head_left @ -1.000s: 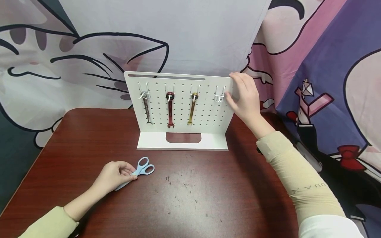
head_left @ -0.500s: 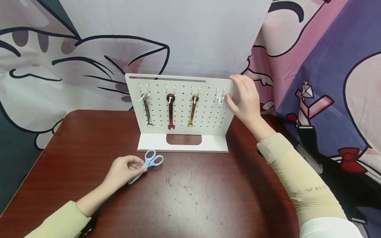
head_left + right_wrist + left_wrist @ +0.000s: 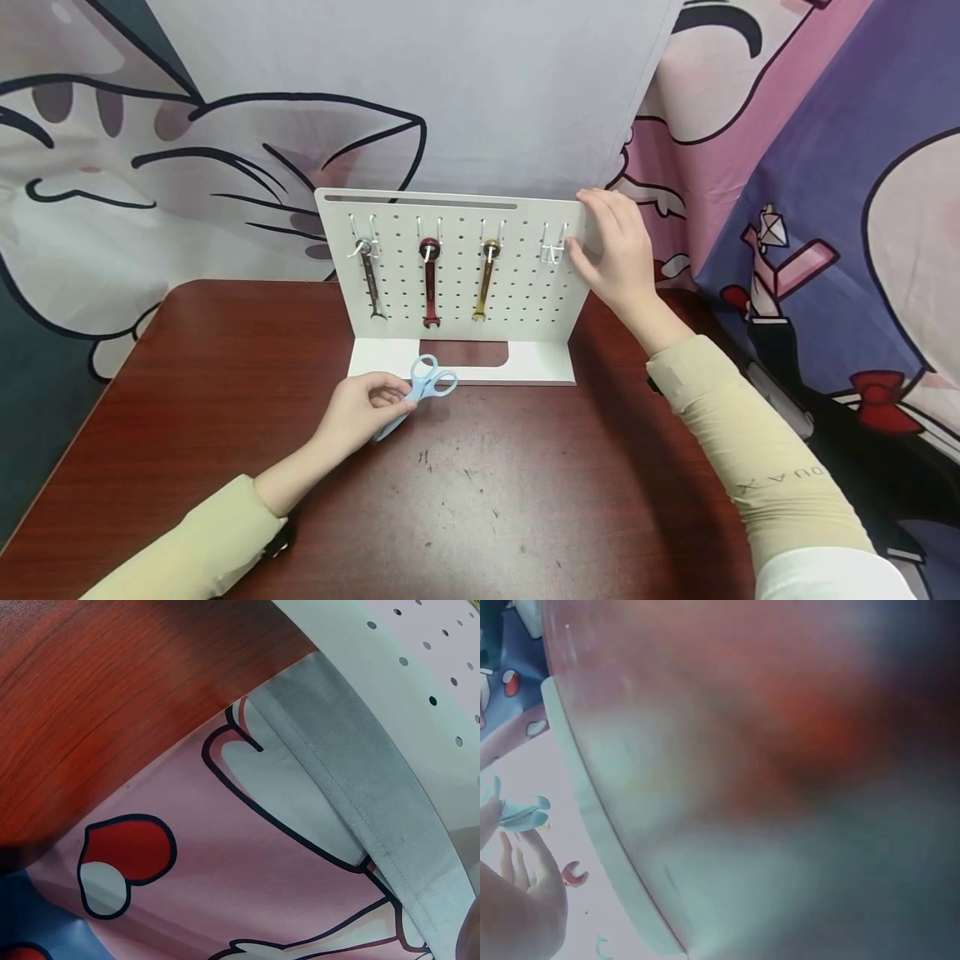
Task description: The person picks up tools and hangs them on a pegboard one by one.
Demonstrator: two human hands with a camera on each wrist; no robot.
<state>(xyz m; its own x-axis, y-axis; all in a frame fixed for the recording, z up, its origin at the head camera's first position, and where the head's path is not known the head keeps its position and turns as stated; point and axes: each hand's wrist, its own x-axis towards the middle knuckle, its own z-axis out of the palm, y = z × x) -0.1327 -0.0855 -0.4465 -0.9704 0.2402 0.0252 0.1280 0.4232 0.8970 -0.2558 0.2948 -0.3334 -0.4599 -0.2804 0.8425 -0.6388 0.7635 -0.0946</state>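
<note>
My left hand (image 3: 366, 408) pinches light-blue scissors (image 3: 429, 385) near the blades, the handle loops pointing away toward the board. They hang over the front edge of the white pegboard stand (image 3: 538, 365). In the left wrist view the scissors (image 3: 523, 816) show above the fingers, though much of that view is blurred. My right hand (image 3: 618, 250) grips the board's upper right corner, thumb on the front face. From hooks on the board hang a silver wrench (image 3: 371, 283), a red wrench (image 3: 430, 287) and a gold wrench (image 3: 485, 285). A bare white hook (image 3: 552, 250) sits beside my right thumb.
The stand rests on a dark reddish-brown table (image 3: 480, 508) with small dark scuffs. Behind it hangs a cartoon-printed cloth (image 3: 525, 100), also seen past the board's edge in the right wrist view. A purple printed cloth (image 3: 847, 200) hangs at the right.
My left hand has carried the scissors right and forward across the table, up to the stand's base. My right hand stays on the pegboard corner.
</note>
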